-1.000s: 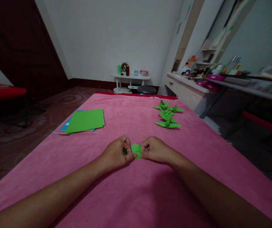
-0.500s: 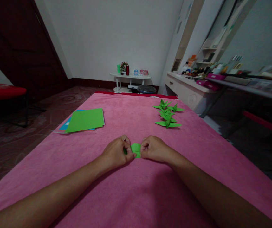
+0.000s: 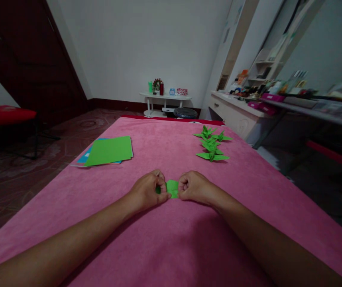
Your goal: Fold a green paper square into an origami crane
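Note:
A small folded piece of green paper (image 3: 172,189) lies on the pink cloth (image 3: 147,243) between my hands, partly covered by the fingers. My left hand (image 3: 150,189) pinches its left side, thumb along the near edge, and a bit of green shows through the curl of the fingers. On the opposite side my right hand (image 3: 195,186) is closed on the right edge. Several green origami cranes (image 3: 211,155) stand grouped beyond my right hand. Beyond my left hand is a stack of coloured paper sheets (image 3: 109,151), green on top, with blue edges showing.
Past the far edge of the cloth stands a low white table (image 3: 165,96) holding a green cup, a plant and a red bottle. A cluttered dresser (image 3: 236,105) runs along the right. At left are a red-seated chair (image 3: 6,113) and a dark door (image 3: 30,52).
Both hands keep their grip on the green paper with hardly any movement. The whole view has shifted very slightly.

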### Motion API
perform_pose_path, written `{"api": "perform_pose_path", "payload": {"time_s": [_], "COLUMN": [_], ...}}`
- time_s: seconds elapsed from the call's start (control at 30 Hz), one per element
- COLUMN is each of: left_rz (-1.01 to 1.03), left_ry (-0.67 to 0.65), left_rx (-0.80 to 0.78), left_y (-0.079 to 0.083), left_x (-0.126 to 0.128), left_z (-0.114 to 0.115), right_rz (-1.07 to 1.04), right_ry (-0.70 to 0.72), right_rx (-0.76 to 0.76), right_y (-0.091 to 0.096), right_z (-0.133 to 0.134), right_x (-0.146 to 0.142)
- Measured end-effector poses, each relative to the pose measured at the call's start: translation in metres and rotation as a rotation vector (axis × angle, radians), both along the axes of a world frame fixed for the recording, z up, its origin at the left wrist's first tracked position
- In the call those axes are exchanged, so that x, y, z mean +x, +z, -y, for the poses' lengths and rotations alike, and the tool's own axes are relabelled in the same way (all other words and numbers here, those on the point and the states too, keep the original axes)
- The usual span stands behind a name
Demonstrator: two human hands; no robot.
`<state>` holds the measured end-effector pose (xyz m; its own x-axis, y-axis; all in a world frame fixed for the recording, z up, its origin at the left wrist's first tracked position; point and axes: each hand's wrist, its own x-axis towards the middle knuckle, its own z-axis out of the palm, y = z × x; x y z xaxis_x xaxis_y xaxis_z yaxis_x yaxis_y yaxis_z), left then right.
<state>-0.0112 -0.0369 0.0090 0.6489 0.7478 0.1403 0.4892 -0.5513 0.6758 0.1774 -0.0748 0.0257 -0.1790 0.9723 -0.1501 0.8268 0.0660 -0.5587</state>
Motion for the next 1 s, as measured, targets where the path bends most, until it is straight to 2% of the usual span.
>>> {"api": "perform_pose_path", "payload": {"time_s": [0.2,0.37,0.6,0.73,0.9,1.0], "left_rz": [-0.008,0.007,0.080,0.132,0.300,0.505], "left_ry": [-0.018,0.017,-0.019,-0.045,-0.071,-0.041], "left_rx": [0.003,0.021,-0.106,-0.136,-0.205,-0.304], "left_y": [0.002,-0.003,-0.002,0.000,-0.009,-0.007], "left_x": [-0.003,-0.006,-0.011,-0.012,-0.012,-0.011], "left_z": [-0.001,-0.002,-0.003,-0.003,-0.006,-0.008], "right_rz": [-0.118,-0.184,-0.117,-0.058,0.072,-0.047], "right_ry": [-0.076,-0.085,-0.043,-0.012,0.032,-0.001], "right_rx": [0.014,-0.040,0.153,0.090,0.063,-0.002], "right_y": [-0.004,-0.009,-0.008,-0.001,0.007,0.006], "right_z": [-0.001,-0.002,-0.001,-0.001,0.001,0.001], "right_x": [0.003,0.006,0.009,0.009,0.011,0.012]}}
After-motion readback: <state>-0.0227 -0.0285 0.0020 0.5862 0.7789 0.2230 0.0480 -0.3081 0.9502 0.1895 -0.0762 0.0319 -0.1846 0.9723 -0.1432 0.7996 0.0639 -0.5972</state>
